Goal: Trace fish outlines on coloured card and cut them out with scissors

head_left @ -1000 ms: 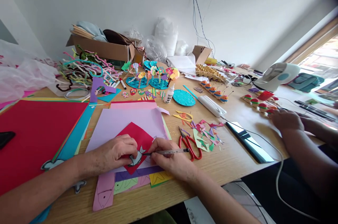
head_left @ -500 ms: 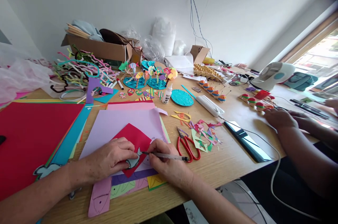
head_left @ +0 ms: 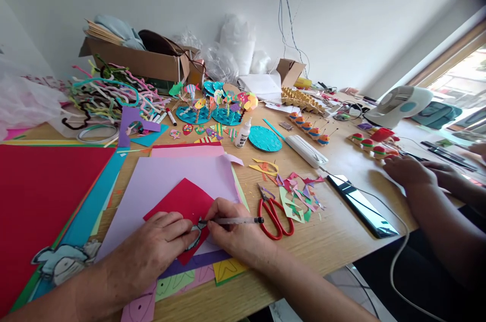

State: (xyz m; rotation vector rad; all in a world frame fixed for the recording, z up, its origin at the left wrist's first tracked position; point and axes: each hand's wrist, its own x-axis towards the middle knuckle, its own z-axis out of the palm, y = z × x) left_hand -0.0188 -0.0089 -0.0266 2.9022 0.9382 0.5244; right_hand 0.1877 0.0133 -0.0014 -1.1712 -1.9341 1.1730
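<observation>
A small pale fish-shaped paper cutout (head_left: 194,239) lies on a red paper piece (head_left: 183,199). The fingers of my left hand (head_left: 163,238) press the cutout down, covering part of it. Between the thumb and fingers of my right hand (head_left: 237,236) is a grey pen (head_left: 239,220), its tip at the cutout's tail. Lilac paper (head_left: 142,190) lies beneath the red piece. Red-handled scissors (head_left: 271,215) rest to the right of my right hand. More fish cutouts (head_left: 63,261) lie near my left forearm.
Paper scraps (head_left: 298,193) and a phone (head_left: 360,205) are on the right, near another person's hands (head_left: 410,172). Behind stand a glue bottle (head_left: 243,134), a blue disc (head_left: 265,138) and finished fish crafts (head_left: 212,104). Pipe cleaners (head_left: 114,89) pile up at the back left.
The whole view has shifted slightly. The pen tip remains by the fish cutout's tail, and the red paper is turned a little. More cutouts show beside my left forearm.
</observation>
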